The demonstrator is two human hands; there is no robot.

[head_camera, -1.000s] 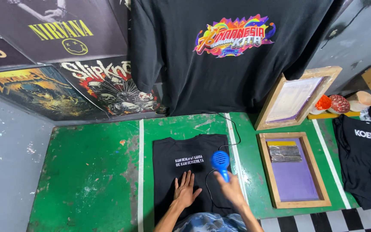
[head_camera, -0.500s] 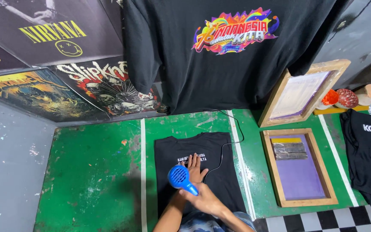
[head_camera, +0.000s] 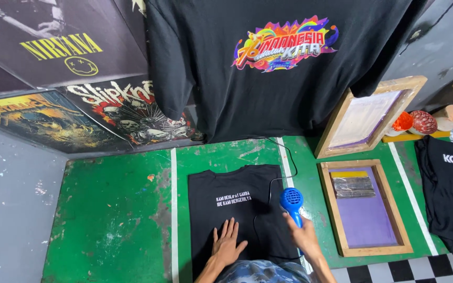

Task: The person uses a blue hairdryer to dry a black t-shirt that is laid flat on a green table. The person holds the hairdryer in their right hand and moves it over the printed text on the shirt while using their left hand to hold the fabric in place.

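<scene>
Head view: the left hand (head_camera: 227,245) lies flat, fingers spread, pressing on the black t-shirt (head_camera: 237,209) laid out on the green worktop (head_camera: 111,209). Right hand (head_camera: 304,237) is wrapped around the handle of a blue hair dryer (head_camera: 292,203), just over the shirt's right edge. Shirt looks soft and floppy, probably best pinned flat; the dryer looks light and rigid. The wooden screen frame (head_camera: 365,209) beside it holds a squeegee (head_camera: 353,186).

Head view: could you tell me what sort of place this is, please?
Probably a small screen-printing workshop: wooden screen frames lie on the green table, and the right hand holds a blue dryer over a black shirt.
</scene>
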